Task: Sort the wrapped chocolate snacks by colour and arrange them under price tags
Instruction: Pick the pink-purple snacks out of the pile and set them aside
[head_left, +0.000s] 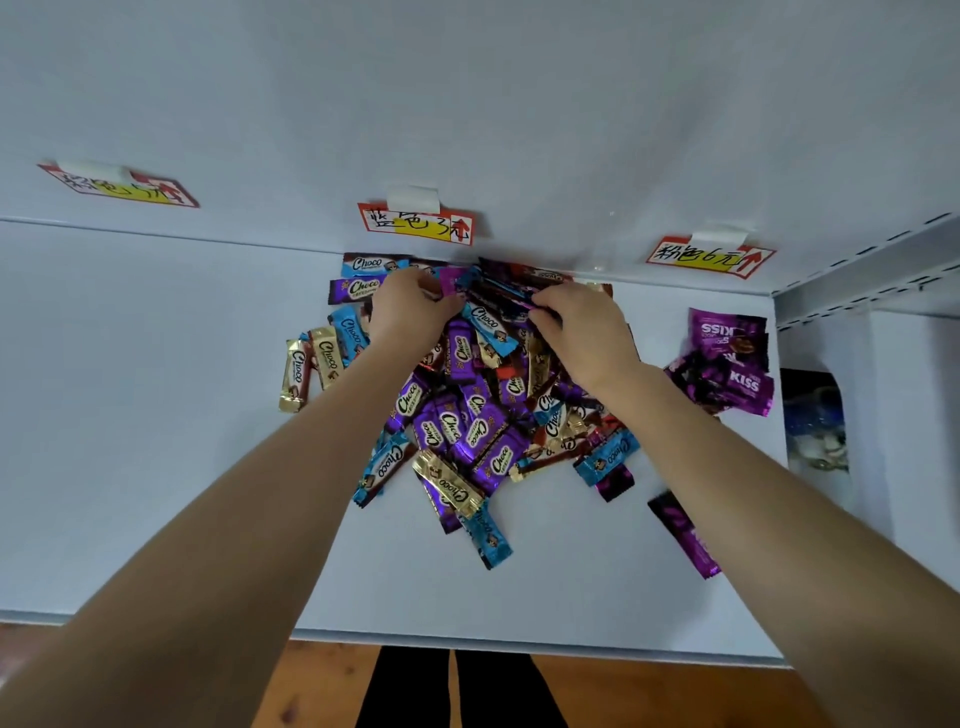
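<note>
The pile of snacks (467, 415) lies on the white shelf (156, 415), with blue, purple, gold and red wrappers all mixed. Straight behind the pile, on the back wall, hangs the middle price tag (415, 224). The left price tag (119, 186) is well to the pile's left, and the right price tag (709, 255) is behind the pile to its right. Magenta packets (727, 364) sit just right of the pile. Two gold bars (311, 364) lie at its left edge. Both hands are at the pile's far end. The left hand (410, 306) rests curled fingers on the wrappers; whether it pinches one I cannot tell. The right hand (576, 325) grips some dark wrappers (498, 291) on top of the pile.
</note>
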